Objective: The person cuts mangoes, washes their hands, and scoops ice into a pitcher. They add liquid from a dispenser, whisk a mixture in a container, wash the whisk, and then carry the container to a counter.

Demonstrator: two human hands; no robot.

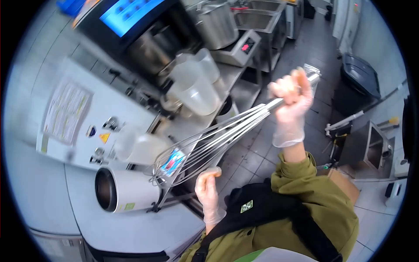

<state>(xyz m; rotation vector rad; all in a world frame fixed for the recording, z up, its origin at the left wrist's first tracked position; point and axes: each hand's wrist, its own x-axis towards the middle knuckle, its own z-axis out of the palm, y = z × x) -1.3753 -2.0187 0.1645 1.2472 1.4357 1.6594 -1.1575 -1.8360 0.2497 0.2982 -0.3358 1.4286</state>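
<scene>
My right hand [291,97], in a clear glove, is wrapped round the metal handle of a large balloon whisk [227,130]. The whisk slants down to the left, its wire loops over the counter's edge. Something clear and shiny [311,70] shows by the handle's far end; I cannot make out what it is. My left hand [207,190], gloved too, is held up just right of the loops, apart from them, with its fingers curled in and nothing visible in them. A blue and red packet or label [173,162] shows through the wires.
Translucent pitchers [198,94] stand on the steel counter [233,81], below a machine with a lit blue screen [126,15]. A white cylindrical container [131,191] lies at lower left. Beyond are a large pot [214,26], sinks [257,19] and a dark bin [358,76].
</scene>
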